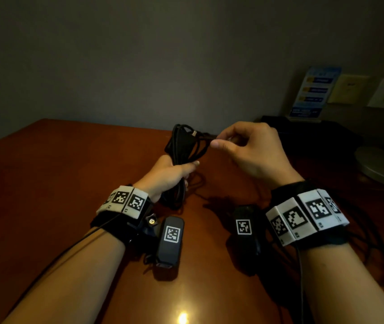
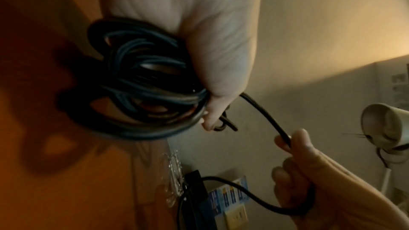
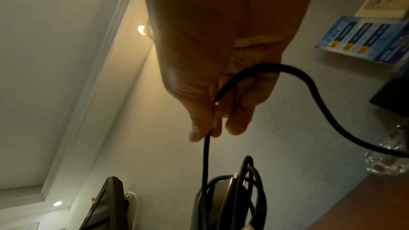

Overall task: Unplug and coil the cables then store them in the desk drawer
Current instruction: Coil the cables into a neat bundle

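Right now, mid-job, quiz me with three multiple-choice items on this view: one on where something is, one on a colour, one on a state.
1. Where is the coiled cable bundle?
A. lying flat on the desk
B. gripped in the left hand, above the desk
C. inside a drawer

2. What colour is the cable?
A. white
B. red
C. black

3. What is the right hand doing?
A. pinching the loose strand that runs from the bundle
B. resting flat on the desk
C. hanging idle, holding nothing

Key: 1 B, the head view shows the fingers wrapped round the loops; 2 C, every view shows it dark black; 3 A, the right wrist view shows thumb and fingers closed on the strand.
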